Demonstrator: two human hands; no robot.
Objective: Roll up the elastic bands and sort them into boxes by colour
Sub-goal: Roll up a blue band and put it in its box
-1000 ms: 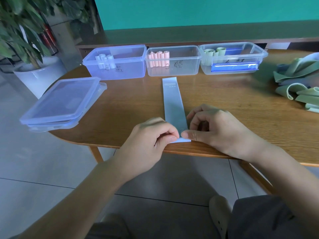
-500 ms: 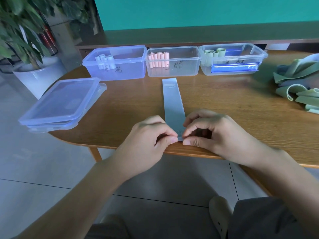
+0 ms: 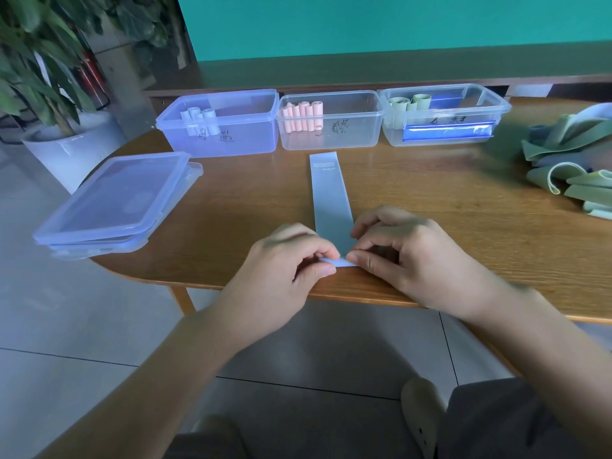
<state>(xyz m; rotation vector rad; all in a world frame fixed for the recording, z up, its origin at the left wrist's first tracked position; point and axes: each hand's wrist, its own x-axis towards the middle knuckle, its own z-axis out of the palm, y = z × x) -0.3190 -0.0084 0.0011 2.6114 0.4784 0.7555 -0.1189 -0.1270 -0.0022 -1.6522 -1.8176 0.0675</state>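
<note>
Hands work at the near edge of the wooden table [image 3: 231, 207]. My left hand [image 3: 288, 260] and my right hand [image 3: 404, 256] both pinch the near end of the pale blue band [image 3: 329, 193], thumb and forefinger of each closed on its folded-over edge, fingertips almost touching each other. Beyond my hands the band lies flat on the table, its far end stopping just short of the boxes.

3 open boxes stand in a row beyond the band:
1. Left box [image 3: 231, 137], beyond my left hand, holds pale blue rolls [image 3: 198, 119].
2. Middle box [image 3: 347, 134], straight ahead of both hands, holds pink rolls [image 3: 303, 115].
3. Right box [image 3: 463, 104], beyond my right hand, holds green rolls [image 3: 410, 102].

Stacked lids [image 3: 112, 203] lie well to the left of my left hand. Loose bands [image 3: 573, 167], mostly green, lie piled well to the right of my right hand.
</note>
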